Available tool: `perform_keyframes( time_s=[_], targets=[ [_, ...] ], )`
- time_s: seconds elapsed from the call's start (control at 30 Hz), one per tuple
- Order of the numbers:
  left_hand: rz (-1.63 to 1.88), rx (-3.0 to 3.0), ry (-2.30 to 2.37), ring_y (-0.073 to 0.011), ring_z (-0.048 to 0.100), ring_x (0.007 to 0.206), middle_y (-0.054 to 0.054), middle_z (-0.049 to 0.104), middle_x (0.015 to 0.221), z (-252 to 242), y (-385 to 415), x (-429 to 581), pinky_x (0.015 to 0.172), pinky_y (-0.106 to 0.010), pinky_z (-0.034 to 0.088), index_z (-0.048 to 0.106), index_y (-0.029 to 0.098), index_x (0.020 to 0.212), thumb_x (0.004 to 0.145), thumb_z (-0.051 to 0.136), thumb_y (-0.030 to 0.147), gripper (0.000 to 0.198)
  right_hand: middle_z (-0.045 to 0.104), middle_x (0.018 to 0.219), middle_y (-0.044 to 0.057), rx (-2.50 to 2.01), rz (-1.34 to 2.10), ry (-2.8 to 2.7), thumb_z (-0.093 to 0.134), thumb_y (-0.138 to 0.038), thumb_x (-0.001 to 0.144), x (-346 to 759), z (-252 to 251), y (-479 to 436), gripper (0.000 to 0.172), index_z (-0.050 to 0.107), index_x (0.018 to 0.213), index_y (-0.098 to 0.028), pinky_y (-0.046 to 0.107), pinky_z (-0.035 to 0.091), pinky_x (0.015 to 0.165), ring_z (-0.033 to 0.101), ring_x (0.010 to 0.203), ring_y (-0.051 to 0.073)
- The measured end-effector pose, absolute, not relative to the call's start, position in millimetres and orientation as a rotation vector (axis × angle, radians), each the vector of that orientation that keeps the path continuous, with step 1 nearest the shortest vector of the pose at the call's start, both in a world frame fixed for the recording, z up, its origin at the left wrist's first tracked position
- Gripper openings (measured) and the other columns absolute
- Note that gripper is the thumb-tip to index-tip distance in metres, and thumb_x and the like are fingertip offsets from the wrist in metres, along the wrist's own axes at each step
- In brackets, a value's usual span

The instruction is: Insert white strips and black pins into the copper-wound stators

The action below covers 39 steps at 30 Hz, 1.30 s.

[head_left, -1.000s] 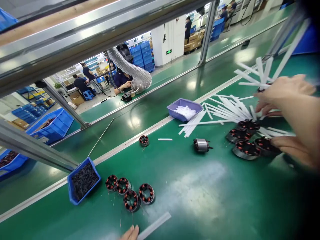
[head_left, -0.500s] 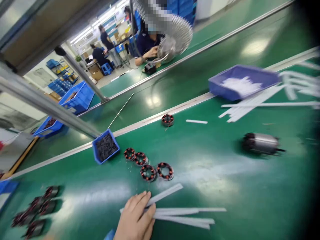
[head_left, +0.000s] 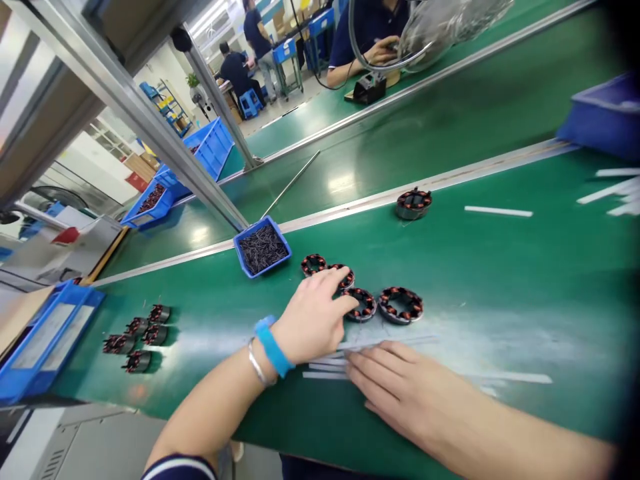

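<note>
My left hand (head_left: 316,310), with a blue band at the wrist, reaches onto a row of ring-shaped motor stators (head_left: 400,304) wound with copper coils; its fingers are spread and touch the middle ones. My right hand (head_left: 400,387) lies flat and open on several long white strips (head_left: 510,377) on the green belt, just in front of the stators. A single stator (head_left: 413,203) sits apart near the belt's far rail, with one white strip (head_left: 498,211) to its right.
A small blue bin of dark pins (head_left: 263,248) stands left of the stators. More stators (head_left: 135,337) lie at the left, by a blue tray (head_left: 45,347). A blue bin (head_left: 607,117) sits far right. Metal frame posts (head_left: 150,127) rise on the left. People work beyond.
The view swung left and down. My left hand moved from the white strips up onto the stator row. My right hand came in and now lies on the strips.
</note>
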<state>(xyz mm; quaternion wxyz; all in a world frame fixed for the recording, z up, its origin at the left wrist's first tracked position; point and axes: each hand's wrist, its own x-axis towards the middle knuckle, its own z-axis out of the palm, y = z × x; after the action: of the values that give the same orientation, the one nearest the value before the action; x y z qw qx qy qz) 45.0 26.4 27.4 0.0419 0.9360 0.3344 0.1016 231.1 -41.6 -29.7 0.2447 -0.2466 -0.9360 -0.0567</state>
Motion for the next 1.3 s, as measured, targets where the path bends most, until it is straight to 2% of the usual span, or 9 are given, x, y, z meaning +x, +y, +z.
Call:
perform_keyframes(
  time_s=[0.1,0.2,0.33,0.5,0.63,0.77,0.9,1.2,1.3],
  targets=[
    [0.124,2.907,0.985,-0.0384,0.036,0.136,-0.023,0.044,0.144,19.5,39.4,53.7,0.109,-0.058,0.030,0.069,0.012,0.089,0.078,0.058,0.014,0.015,0.071,0.102,0.015,-0.663,-0.304,-2.540,0.056,-0.021,0.073,207.8,-43.9,-46.7,0.033,0.070,0.101,-0.010,0.040,0.046,0.075,0.059,0.089,0.027],
    [0.321,2.771,1.042,-0.0397,0.032,0.138,-0.021,0.044,0.144,16.7,34.9,47.4,0.110,-0.064,0.022,0.069,0.015,0.085,0.078,0.065,0.020,0.009,0.071,0.092,0.013,-0.666,-0.364,-2.561,0.055,-0.017,0.071,206.3,-46.0,-45.6,0.027,0.071,0.093,-0.012,0.037,0.045,0.066,0.058,0.079,0.025],
    [0.938,2.199,1.151,-0.0331,0.045,0.130,-0.021,0.045,0.144,23.4,20.9,20.5,0.107,-0.051,0.035,0.066,0.015,0.085,0.078,0.069,0.029,0.016,0.070,0.083,0.011,-0.685,-0.335,-2.491,0.050,-0.010,0.074,207.6,-38.3,-45.6,0.029,0.071,0.094,-0.011,0.034,0.043,0.064,0.057,0.072,0.022],
    [1.454,1.591,1.247,-0.0229,0.056,0.116,-0.014,0.057,0.131,15.1,21.0,-8.7,0.097,-0.034,0.044,0.067,0.017,0.095,0.084,0.064,0.031,0.018,0.067,0.113,0.017,-0.799,-0.311,-2.433,0.048,-0.017,0.087,181.2,-14.6,-10.0,0.032,0.067,0.109,-0.008,0.038,0.044,0.077,0.057,0.099,0.027],
    [1.696,1.421,1.297,-0.0205,0.059,0.110,-0.010,0.063,0.122,-6.0,27.3,-21.8,0.093,-0.029,0.047,0.069,0.017,0.100,0.081,0.068,0.036,0.026,0.049,0.143,0.018,-1.177,-0.269,-2.537,0.048,-0.026,0.090,156.8,-4.8,44.4,0.043,0.057,0.131,-0.013,0.054,0.039,0.093,0.043,0.127,0.036],
    [1.660,1.421,1.323,-0.0194,0.059,0.107,-0.010,0.063,0.121,-16.1,22.3,-26.6,0.090,-0.027,0.048,0.070,0.017,0.099,0.080,0.069,0.035,0.025,0.047,0.146,0.012,-1.249,-0.294,-2.607,0.045,-0.014,0.088,170.0,-17.1,70.8,0.042,0.061,0.126,-0.021,0.053,0.041,0.093,0.040,0.132,0.032],
    [1.614,1.428,1.263,-0.0181,0.060,0.104,-0.009,0.063,0.118,-16.4,13.2,-21.7,0.088,-0.025,0.048,0.071,0.017,0.094,0.080,0.070,0.033,0.021,0.043,0.148,0.018,-1.385,-0.343,-2.571,0.042,-0.010,0.088,218.7,-28.6,78.6,0.044,0.058,0.129,-0.016,0.054,0.043,0.089,0.039,0.133,0.035],
    [1.378,0.917,1.051,-0.0152,0.064,0.079,-0.001,0.068,0.087,0.5,2.0,-0.4,0.070,-0.028,0.054,0.059,0.017,0.086,0.066,0.081,0.040,0.037,0.048,0.138,0.025,-1.290,-0.293,-2.359,0.038,-0.034,0.098,286.9,-10.6,82.6,0.045,0.054,0.129,-0.007,0.054,0.038,0.095,0.046,0.127,0.036],
    [1.277,0.739,1.000,-0.0186,0.069,0.075,-0.002,0.069,0.087,6.3,0.3,1.6,0.065,-0.029,0.054,0.051,0.019,0.095,0.061,0.082,0.044,0.052,0.062,0.117,0.017,-0.972,0.025,-2.383,0.050,-0.037,0.092,248.6,2.1,38.1,0.031,0.063,0.110,-0.015,0.044,0.047,0.088,0.057,0.109,0.028]
  ],
)
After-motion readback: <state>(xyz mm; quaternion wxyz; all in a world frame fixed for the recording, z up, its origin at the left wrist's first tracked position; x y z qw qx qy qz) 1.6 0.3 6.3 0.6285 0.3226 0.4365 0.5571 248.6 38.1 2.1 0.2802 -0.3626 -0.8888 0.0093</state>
